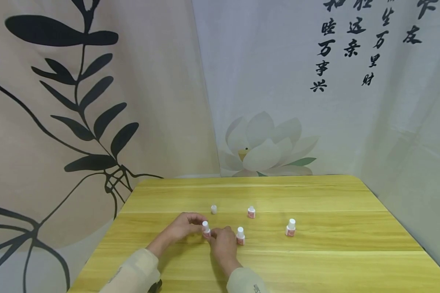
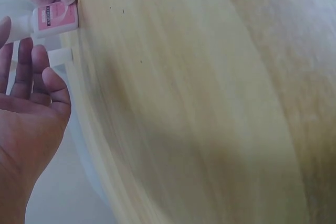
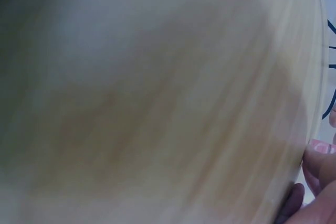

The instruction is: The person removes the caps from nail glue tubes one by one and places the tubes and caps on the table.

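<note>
A small white bottle (image 1: 206, 230) with a pink-and-white label and a white cap is held upright between the two hands in the head view. My right hand (image 1: 223, 244) pinches its lower body from the right; the thumb and fingertips show at the base of the bottle (image 2: 55, 18) in the left wrist view. From the left, my left hand (image 1: 186, 226) has thumb and index finger at the cap, its other fingers loosely bent. Just right of the right hand stands another such bottle (image 1: 240, 236). Only part of the right hand (image 3: 320, 182) shows in the right wrist view.
A small white piece (image 1: 214, 209) stands behind the hands. Further bottles stand at the back (image 1: 251, 212) and to the right (image 1: 290, 227). They share a wooden table (image 1: 337, 268), with printed curtains (image 1: 168, 101) behind its far edge.
</note>
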`<state>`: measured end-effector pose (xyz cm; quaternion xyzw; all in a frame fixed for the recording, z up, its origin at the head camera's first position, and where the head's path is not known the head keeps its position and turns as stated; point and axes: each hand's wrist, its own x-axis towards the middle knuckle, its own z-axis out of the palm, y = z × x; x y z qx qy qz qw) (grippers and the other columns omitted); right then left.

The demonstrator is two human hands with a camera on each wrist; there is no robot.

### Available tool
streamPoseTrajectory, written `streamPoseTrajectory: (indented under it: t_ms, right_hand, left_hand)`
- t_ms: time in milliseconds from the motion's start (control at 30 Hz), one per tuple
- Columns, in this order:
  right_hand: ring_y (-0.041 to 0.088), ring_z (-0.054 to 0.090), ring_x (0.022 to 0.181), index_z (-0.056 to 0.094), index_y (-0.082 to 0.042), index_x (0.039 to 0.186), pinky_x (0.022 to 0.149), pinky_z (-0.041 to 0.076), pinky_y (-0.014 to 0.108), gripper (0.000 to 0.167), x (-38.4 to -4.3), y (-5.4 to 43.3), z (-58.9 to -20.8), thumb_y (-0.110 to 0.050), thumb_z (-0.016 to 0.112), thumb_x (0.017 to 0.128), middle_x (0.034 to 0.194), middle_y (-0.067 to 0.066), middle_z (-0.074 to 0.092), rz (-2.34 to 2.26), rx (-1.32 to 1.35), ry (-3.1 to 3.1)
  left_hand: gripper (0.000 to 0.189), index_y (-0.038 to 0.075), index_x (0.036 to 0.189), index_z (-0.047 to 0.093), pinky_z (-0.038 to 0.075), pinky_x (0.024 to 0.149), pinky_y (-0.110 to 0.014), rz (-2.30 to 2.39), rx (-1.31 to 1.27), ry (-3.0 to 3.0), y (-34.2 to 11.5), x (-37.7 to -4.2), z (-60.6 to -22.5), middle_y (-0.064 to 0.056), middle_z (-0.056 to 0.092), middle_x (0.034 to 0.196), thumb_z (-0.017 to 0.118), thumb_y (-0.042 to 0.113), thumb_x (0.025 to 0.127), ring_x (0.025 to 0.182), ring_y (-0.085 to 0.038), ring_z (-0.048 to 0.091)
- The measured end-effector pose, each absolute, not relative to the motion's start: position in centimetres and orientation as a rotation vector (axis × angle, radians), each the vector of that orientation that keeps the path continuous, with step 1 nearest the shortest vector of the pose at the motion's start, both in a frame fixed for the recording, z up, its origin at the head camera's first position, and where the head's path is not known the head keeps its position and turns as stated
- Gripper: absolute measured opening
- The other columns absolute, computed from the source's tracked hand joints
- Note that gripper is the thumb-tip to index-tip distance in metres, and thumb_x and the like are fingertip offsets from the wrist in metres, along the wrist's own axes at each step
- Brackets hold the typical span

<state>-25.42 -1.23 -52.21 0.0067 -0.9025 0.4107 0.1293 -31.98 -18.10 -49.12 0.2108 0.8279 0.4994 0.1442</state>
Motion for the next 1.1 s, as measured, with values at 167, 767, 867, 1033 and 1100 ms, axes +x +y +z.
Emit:
streamPoseTrajectory:
  t_ms: [167, 767, 867, 1033, 1100]
  right_hand:
    - [0.018, 0.049, 0.076, 0.079, -0.012, 0.086, 0.073, 0.044, 0.039, 0.010, -25.28, -1.23, -52.00, -0.021, 0.078, 0.084, 0.076, 0.000, 0.055, 1.200, 0.021, -2.626]
    - [0.017, 0.048, 0.076, 0.078, -0.011, 0.086, 0.072, 0.043, 0.037, 0.008, -25.14, -1.23, -51.97, -0.018, 0.078, 0.083, 0.077, -0.001, 0.055, 1.208, 0.034, -2.622]
    - [0.017, 0.048, 0.077, 0.078, -0.011, 0.087, 0.072, 0.043, 0.037, 0.009, -25.20, -1.22, -52.02, -0.019, 0.078, 0.083, 0.078, -0.001, 0.055, 1.215, 0.028, -2.621]
    - [0.016, 0.048, 0.077, 0.079, -0.012, 0.087, 0.073, 0.043, 0.038, 0.009, -25.23, -1.22, -52.12, -0.020, 0.079, 0.083, 0.078, -0.002, 0.056, 1.223, 0.026, -2.610]
    - [0.016, 0.048, 0.077, 0.079, -0.012, 0.087, 0.073, 0.043, 0.038, 0.009, -25.26, -1.22, -52.19, -0.021, 0.078, 0.084, 0.078, -0.001, 0.057, 1.226, 0.030, -2.607]
  left_hand:
    - [0.029, 0.003, 0.111, 0.069, 0.047, 0.087, -0.039, 1.445, 0.608, 2.384, -18.05, -32.07, -49.28, -0.003, 0.067, 0.101, 0.074, 0.024, 0.091, 0.098, -0.021, 0.059]
    - [0.037, 0.000, 0.121, 0.067, 0.050, 0.085, -0.037, 1.462, 0.611, 2.362, -18.33, -31.97, -49.20, -0.004, 0.068, 0.107, 0.073, 0.021, 0.091, 0.101, -0.021, 0.060]
    - [0.037, 0.001, 0.119, 0.067, 0.050, 0.085, -0.038, 1.456, 0.599, 2.369, -18.25, -31.99, -49.27, -0.004, 0.068, 0.106, 0.074, 0.023, 0.091, 0.100, -0.021, 0.059]
    - [0.033, 0.003, 0.113, 0.069, 0.050, 0.083, -0.039, 1.452, 0.578, 2.379, -18.14, -32.09, -49.38, -0.004, 0.067, 0.103, 0.075, 0.026, 0.089, 0.098, -0.022, 0.059]
    - [0.030, 0.006, 0.109, 0.069, 0.050, 0.082, -0.040, 1.449, 0.570, 2.386, -18.12, -32.14, -49.44, -0.004, 0.066, 0.102, 0.076, 0.027, 0.089, 0.097, -0.022, 0.059]
